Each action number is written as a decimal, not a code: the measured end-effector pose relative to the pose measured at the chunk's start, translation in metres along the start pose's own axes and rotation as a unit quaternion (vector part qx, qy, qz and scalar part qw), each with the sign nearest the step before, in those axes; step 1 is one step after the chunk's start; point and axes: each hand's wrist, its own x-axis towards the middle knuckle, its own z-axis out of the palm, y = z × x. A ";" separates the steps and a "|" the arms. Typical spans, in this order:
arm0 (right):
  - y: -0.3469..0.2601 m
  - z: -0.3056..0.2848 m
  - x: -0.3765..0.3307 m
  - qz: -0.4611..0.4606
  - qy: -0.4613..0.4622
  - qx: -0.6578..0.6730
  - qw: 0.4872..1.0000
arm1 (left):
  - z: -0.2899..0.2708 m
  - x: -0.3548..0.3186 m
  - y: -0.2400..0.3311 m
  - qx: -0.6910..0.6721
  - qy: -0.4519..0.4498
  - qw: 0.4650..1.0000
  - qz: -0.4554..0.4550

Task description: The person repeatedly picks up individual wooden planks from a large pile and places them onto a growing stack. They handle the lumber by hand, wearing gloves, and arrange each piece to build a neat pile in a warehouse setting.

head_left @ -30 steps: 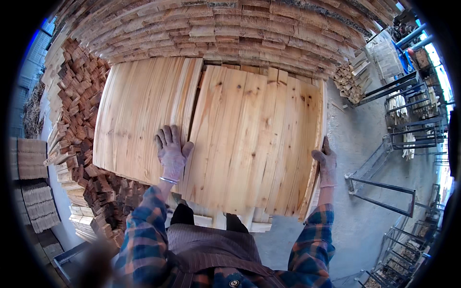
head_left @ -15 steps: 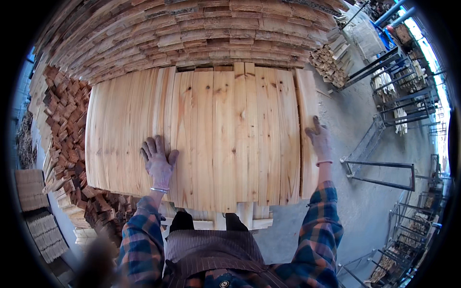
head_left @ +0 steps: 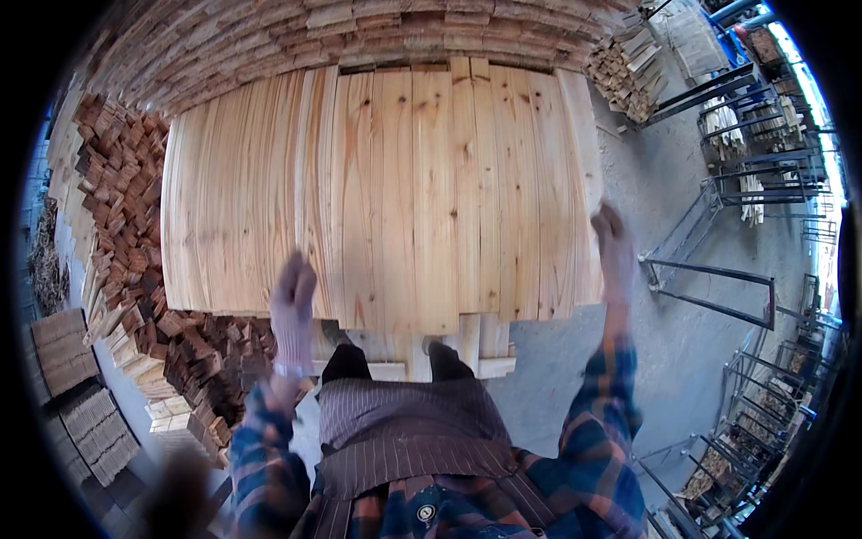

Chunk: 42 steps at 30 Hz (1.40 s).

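A broad layer of pale, knotty pine boards (head_left: 395, 189) laid side by side fills the middle of the frame, running from the upper centre down to just above the person's dark shoes. The left hand (head_left: 293, 305), in a grey knit glove, rests at the near edge of the boards in the lower left of centre, its fingers together and pointing up the frame; motion blur makes it hard to tell whether it lies flat on the wood or grips the edge. The right hand (head_left: 614, 251), gloved the same way, sits against the right side edge of the board layer at right of centre, also blurred, so its grip cannot be told. Below the boards a light wooden support frame (head_left: 467, 355) shows at the lower centre. Along the left of the frame stand stacks of reddish-brown short wood pieces (head_left: 117, 225). Across the top curves a large pile of stacked grey-brown timber (head_left: 314, 36). Dark metal racks (head_left: 718, 296) stand on the grey concrete floor (head_left: 664, 180) at the right.
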 end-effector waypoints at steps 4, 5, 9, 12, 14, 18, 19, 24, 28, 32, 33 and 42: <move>0.060 0.010 -0.158 0.237 -0.177 0.272 0.916 | -0.013 -0.111 -0.066 -0.292 -0.045 0.868 -0.400; 0.054 0.027 -0.188 0.330 -0.200 0.305 0.871 | 0.004 -0.121 -0.068 -0.364 -0.037 0.781 -0.506; 0.033 0.086 -0.194 0.436 -0.125 0.432 0.779 | 0.071 -0.079 -0.057 -0.466 -0.021 0.790 -0.399; 0.035 0.091 -0.172 0.431 -0.133 0.429 0.783 | 0.084 -0.063 -0.045 -0.523 -0.026 0.760 -0.385; 0.035 0.088 -0.167 0.434 -0.151 0.406 0.790 | 0.086 -0.048 -0.043 -0.522 0.001 0.746 -0.413; 0.035 0.093 -0.169 0.437 -0.144 0.391 0.797 | 0.083 -0.034 -0.035 -0.506 0.024 0.737 -0.447; 0.038 0.088 -0.167 0.428 -0.158 0.376 0.807 | 0.089 -0.031 -0.030 -0.505 0.023 0.740 -0.445; 0.043 0.050 -0.175 0.409 -0.167 0.350 0.826 | 0.077 -0.098 -0.038 -0.307 -0.010 0.822 -0.481; 0.052 0.030 -0.170 0.468 -0.124 0.364 0.795 | 0.130 -0.115 -0.062 -0.421 -0.152 0.671 -0.591; 0.041 0.037 -0.132 0.456 -0.120 0.310 0.826 | 0.173 -0.078 -0.003 -0.514 -0.053 0.683 -0.517; 0.044 0.039 -0.127 0.451 -0.134 0.324 0.821 | 0.177 -0.064 0.009 -0.503 -0.040 0.685 -0.525; 0.102 0.043 -0.122 0.285 -0.309 0.307 0.854 | 0.166 -0.060 -0.026 -0.617 -0.051 0.591 -0.517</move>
